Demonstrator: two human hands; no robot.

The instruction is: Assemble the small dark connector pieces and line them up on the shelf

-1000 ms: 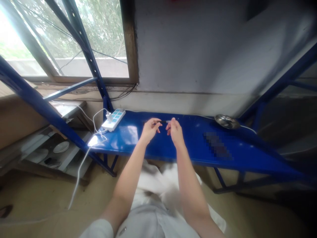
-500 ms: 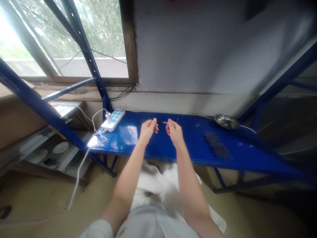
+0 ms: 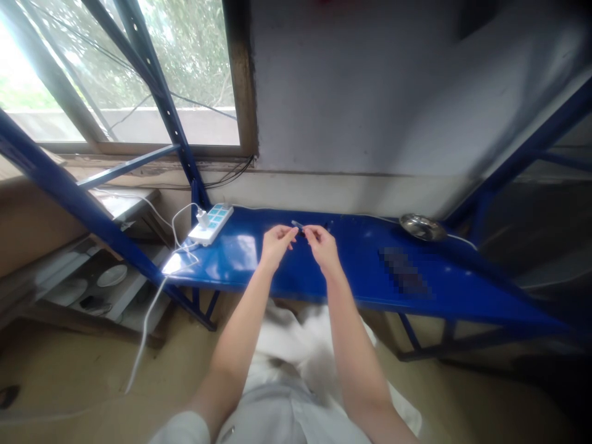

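Observation:
Over the middle of the blue table (image 3: 361,265), my left hand (image 3: 276,245) and my right hand (image 3: 322,245) are close together, fingertips pinched. Between them is a slim pen (image 3: 297,224), of which a clear, whitish end shows, tilted up to the left from my right fingertips. A dark bit shows just below it, close to both hands. My left fingers are closed on the dark part of the pen, mostly hidden by the fingertips. Whether the two parts are joined, I cannot tell.
A white power strip (image 3: 211,224) with a plugged-in cable lies on the table's left end. At the right are a shiny metal dish (image 3: 422,227) and a blurred dark object (image 3: 404,271). Blue uprights (image 3: 161,92) frame the table, with a wall behind.
My hands have come closer together. The pen, stretched level between them before, now shows a clear end tilted up beside my right fingertips.

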